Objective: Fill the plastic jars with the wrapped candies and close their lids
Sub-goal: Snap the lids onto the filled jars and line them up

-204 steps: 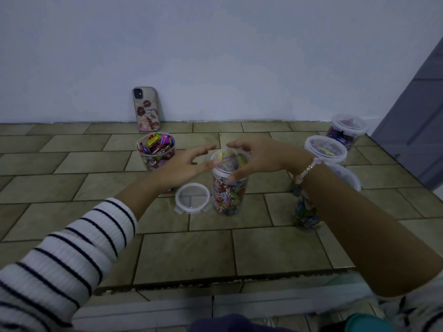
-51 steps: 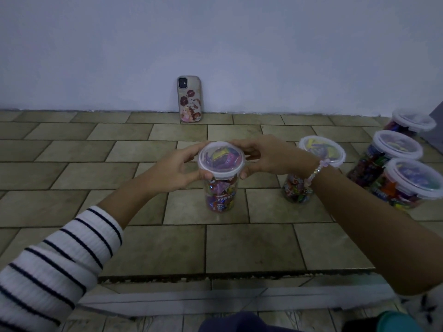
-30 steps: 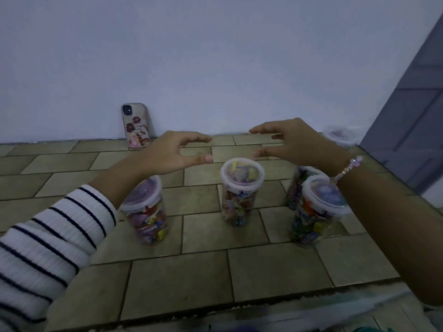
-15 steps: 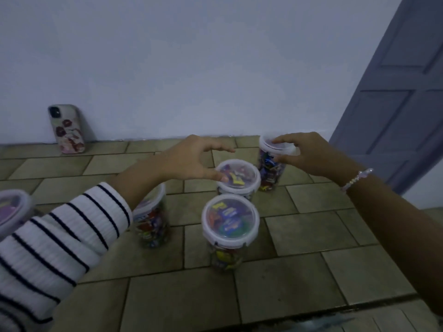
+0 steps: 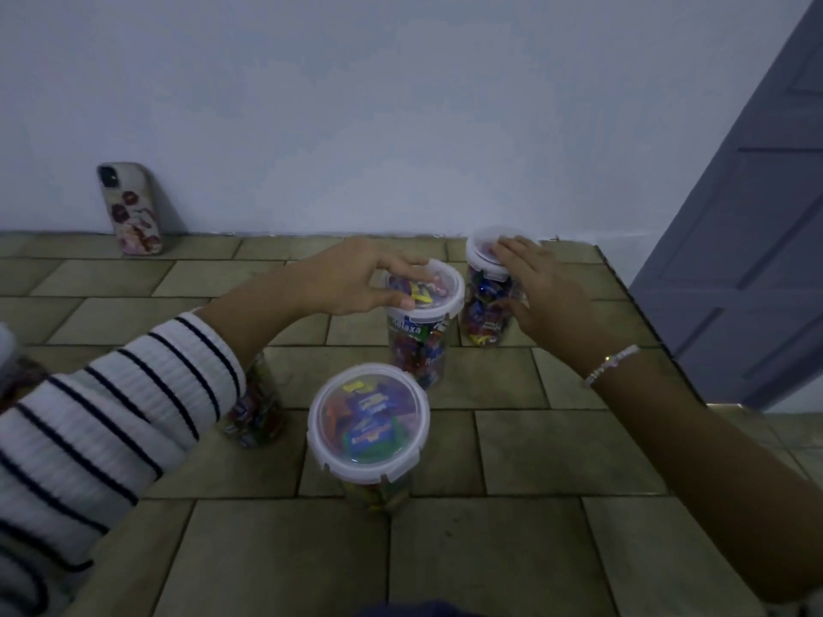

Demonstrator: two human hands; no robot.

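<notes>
Left hand [image 5: 356, 278] grips the middle jar [image 5: 421, 345] behind the front jar [image 5: 369, 420], right hand [image 5: 541, 296] clutches the back jar [image 5: 483, 309]; press lids [image 5: 438, 289] evenly.

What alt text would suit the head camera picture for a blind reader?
The left hand grips the middle candy jar, the right hand the far jar, both lidded, on a tiled floor. A phone leans on the wall.
</notes>
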